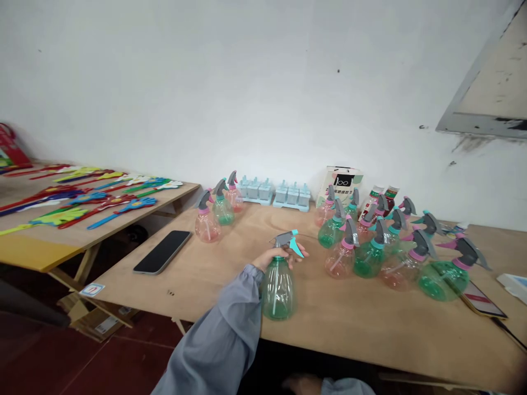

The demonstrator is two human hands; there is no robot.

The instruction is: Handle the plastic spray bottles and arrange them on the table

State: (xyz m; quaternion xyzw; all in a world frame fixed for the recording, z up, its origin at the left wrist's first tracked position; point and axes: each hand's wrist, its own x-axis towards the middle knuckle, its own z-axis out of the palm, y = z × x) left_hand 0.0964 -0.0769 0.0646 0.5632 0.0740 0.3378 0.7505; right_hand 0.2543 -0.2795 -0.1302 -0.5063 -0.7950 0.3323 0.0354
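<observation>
My left hand is wrapped round the neck of a green spray bottle near the table's front edge. The bottle is upright, with a grey head and a turquoise trigger pointing right. Below the table edge, my right hand is dark and blurred, so its fingers cannot be made out. Several pink and green spray bottles stand grouped on the right. At the back left stand a pink bottle, a green bottle and another pink one.
A black phone lies on the left of the wooden table. Light-blue moulds and a box stand by the wall. Another phone lies at right. Colourful hand-shaped items cover the left table.
</observation>
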